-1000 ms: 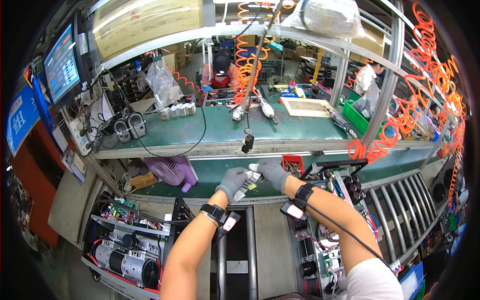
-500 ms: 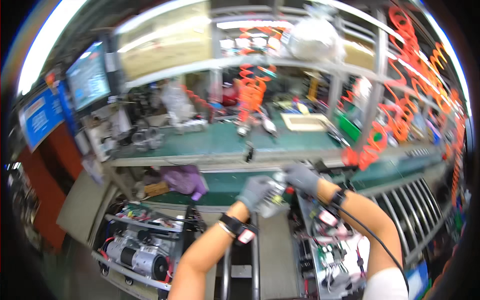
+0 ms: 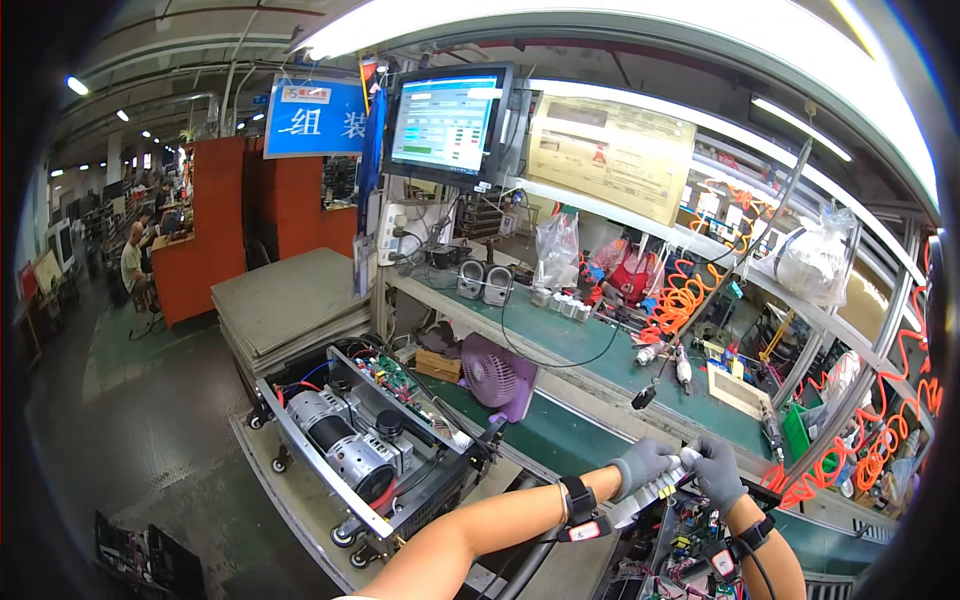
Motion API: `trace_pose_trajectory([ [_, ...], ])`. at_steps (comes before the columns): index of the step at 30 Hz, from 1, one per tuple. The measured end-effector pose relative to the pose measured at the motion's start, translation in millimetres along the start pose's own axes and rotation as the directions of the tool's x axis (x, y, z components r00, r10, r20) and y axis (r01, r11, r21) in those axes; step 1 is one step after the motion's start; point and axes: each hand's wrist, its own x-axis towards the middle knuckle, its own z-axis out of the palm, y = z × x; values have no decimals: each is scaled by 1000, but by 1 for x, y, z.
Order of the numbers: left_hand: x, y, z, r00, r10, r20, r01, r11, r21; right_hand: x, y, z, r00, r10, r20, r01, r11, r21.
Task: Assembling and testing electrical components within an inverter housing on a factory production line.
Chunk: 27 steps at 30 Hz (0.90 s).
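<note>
My left hand (image 3: 643,466), in a grey glove, is closed on a clear plastic bag (image 3: 648,499) with small pale pieces showing in it. Close beside it, my right hand (image 3: 716,470), gloved the same way, has its fingers pinched at the bag's upper end. The fingertips of both hands nearly meet there, and what lies between them is partly hidden. Below the hands sits an open unit with circuit boards and wiring (image 3: 690,535), partly covered by my forearms.
Left of my arms, a wheeled chassis with a silver motor (image 3: 345,445) lies open. Behind it are a purple fan (image 3: 490,372) and stacked boards (image 3: 290,300). A green workbench (image 3: 590,350) runs beyond, with orange coiled hoses (image 3: 680,305) above. A hanging black switch (image 3: 643,398) dangles near my hands.
The view has swung left, so the monitor, blue sign and aisle show more fully and my hands appear farther right. Both hands still hold the bag, close together.
</note>
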Motion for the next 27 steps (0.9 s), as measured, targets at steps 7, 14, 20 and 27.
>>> trace_pose_trajectory([
  [7, -19, 26, -8, 997, -73, -12, 64, 935, -349, -3, -43, 4, 999, -37, -31, 36, 999, -41],
  [14, -24, 32, -9, 984, -173, 40, 162, 781, -603, -3, -47, 7, 996, -84, -30, 85, 996, 41],
  [20, -24, 35, -5, 999, 37, 26, -27, 949, -315, -15, -62, -9, 992, -124, -8, 124, 992, 9],
  [27, -42, 45, 14, 989, 102, 103, -79, 976, -202, -50, -70, -19, 993, -105, 44, 105, 994, 8],
])
